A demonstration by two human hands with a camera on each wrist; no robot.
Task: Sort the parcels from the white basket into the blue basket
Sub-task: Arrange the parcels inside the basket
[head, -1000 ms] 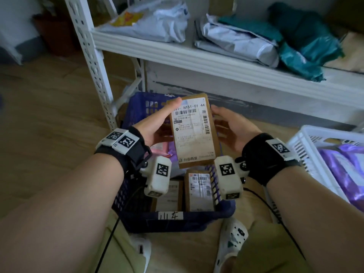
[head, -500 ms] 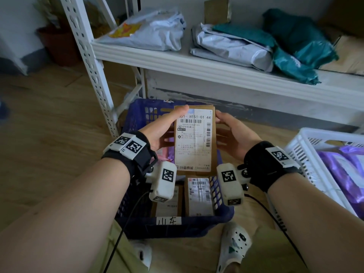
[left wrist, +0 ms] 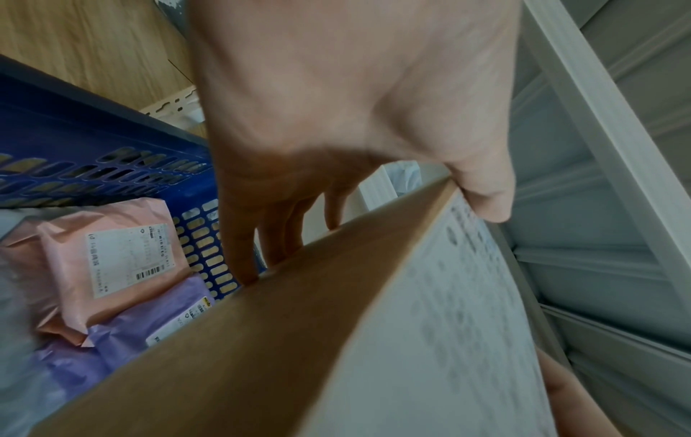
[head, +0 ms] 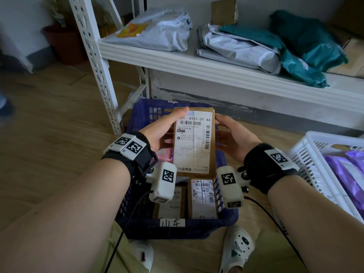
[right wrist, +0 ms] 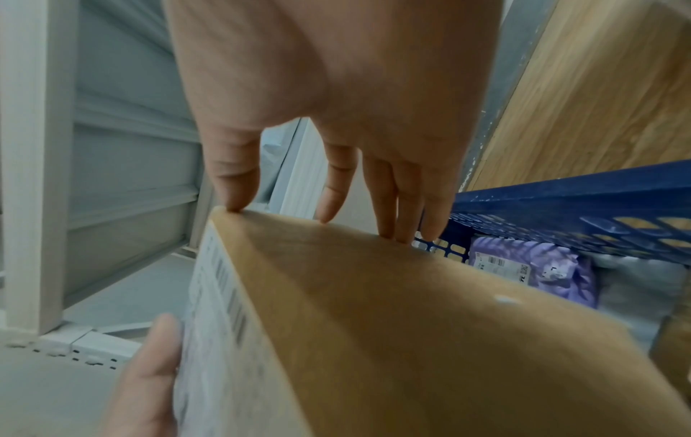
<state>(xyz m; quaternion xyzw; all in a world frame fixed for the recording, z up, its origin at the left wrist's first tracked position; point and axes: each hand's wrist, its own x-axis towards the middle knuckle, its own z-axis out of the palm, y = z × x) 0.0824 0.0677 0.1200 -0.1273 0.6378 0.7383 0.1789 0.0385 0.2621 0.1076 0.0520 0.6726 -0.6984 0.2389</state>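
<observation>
Cardboard parcel held label-up above blue basket, long axis fore-aft; left hand and right hand grip opposite long edges.

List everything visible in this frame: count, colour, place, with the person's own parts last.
Held box: 1, brown, white label, above blue basket.
Blue basket: 1, on floor, below shelf.
Boxes in basket: 2, brown, near end.
Pink mailer: 1, in blue basket.
Purple mailer: 1, in blue basket.
White basket: 1, right, holds purple bags.
Shelf: 1, white; white, grey and teal bags on it.
Plant pot: 1, brown, far left.
Shoes: 2, white.
Left hand: grips box's left edge.
Right hand: holds right edge.
</observation>
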